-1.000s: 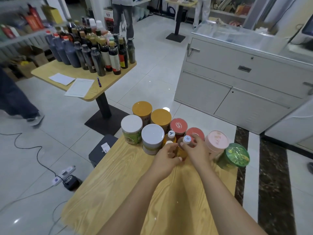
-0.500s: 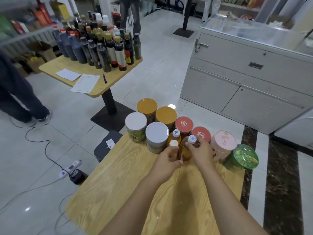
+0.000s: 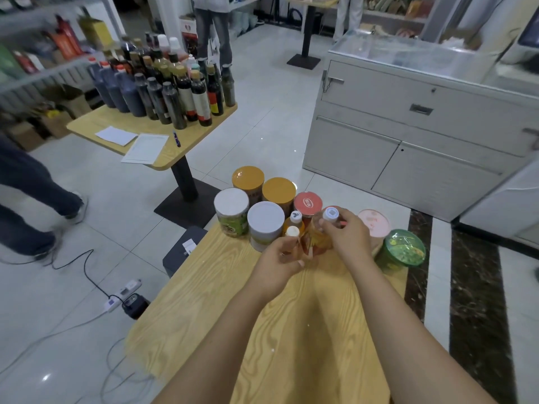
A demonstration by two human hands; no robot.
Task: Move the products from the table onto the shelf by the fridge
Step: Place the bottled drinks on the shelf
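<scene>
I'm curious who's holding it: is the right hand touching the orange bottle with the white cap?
Touching. The head view shows fingers of the right hand wrapped round the orange bottle just under its white cap.

Yellow wood-grain table [image 3: 306,322], amber bottle [image 3: 318,239], green tub [image 3: 404,249].

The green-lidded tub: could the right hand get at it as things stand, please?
Probably not yet: the right hand grips an orange bottle. The green-lidded tub stands close by, its lid uncovered, so it could after letting go.
</scene>
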